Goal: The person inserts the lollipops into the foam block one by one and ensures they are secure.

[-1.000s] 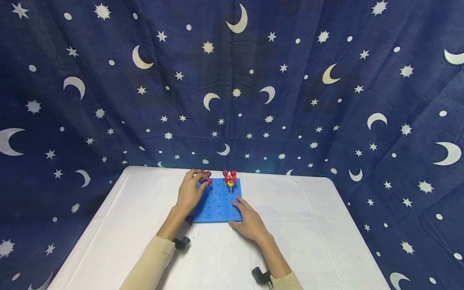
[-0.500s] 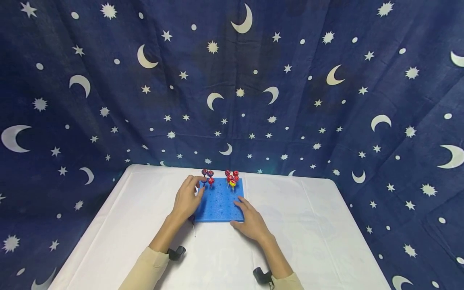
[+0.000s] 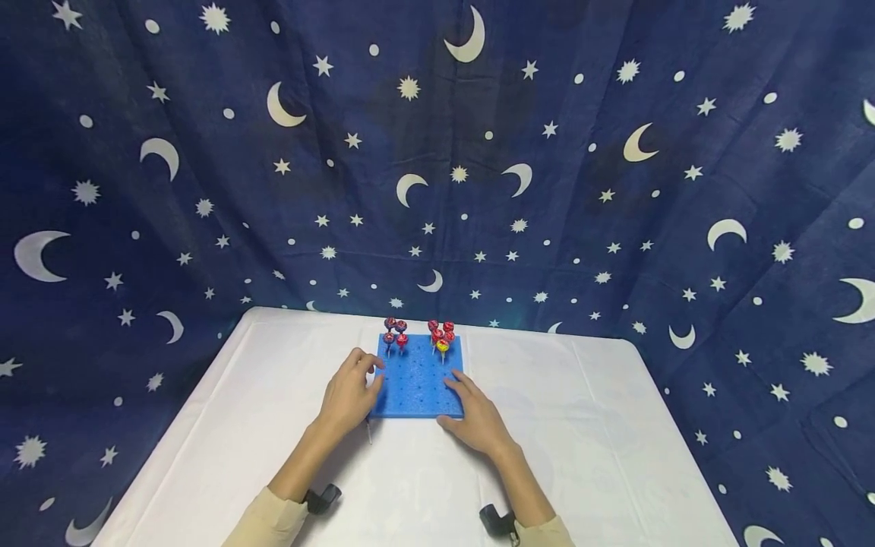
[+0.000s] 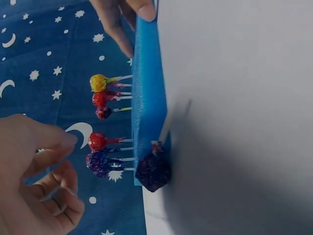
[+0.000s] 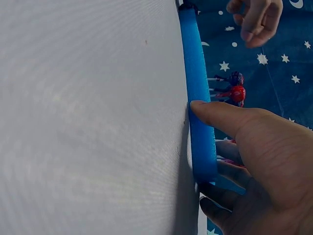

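Observation:
My left hand (image 3: 349, 391) hovers by the left side of a blue foam board (image 3: 413, 380), fingers loosely bent, holding nothing. A loose lollipop (image 4: 153, 171) with a dark wrapper lies on the table at the board's front left corner. In the head view only its white stick (image 3: 370, 433) shows clearly. My right hand (image 3: 478, 418) holds the board's front right corner, thumb (image 5: 215, 111) against the front edge and fingers bent round the side. Several lollipops stand upright at the back left, including a red lollipop (image 3: 402, 340). Another cluster with a yellow lollipop (image 3: 442, 346) stands back right.
Small holes dot the board's front and middle. A white cloth covers the table (image 3: 581, 441). Behind it hangs a dark blue curtain (image 3: 465, 205) with moons and stars.
My left hand has drawn back from the left lollipop cluster toward the front, leaving those lollipops standing. My right hand has stayed at the board's corner. The head view has shifted slightly.

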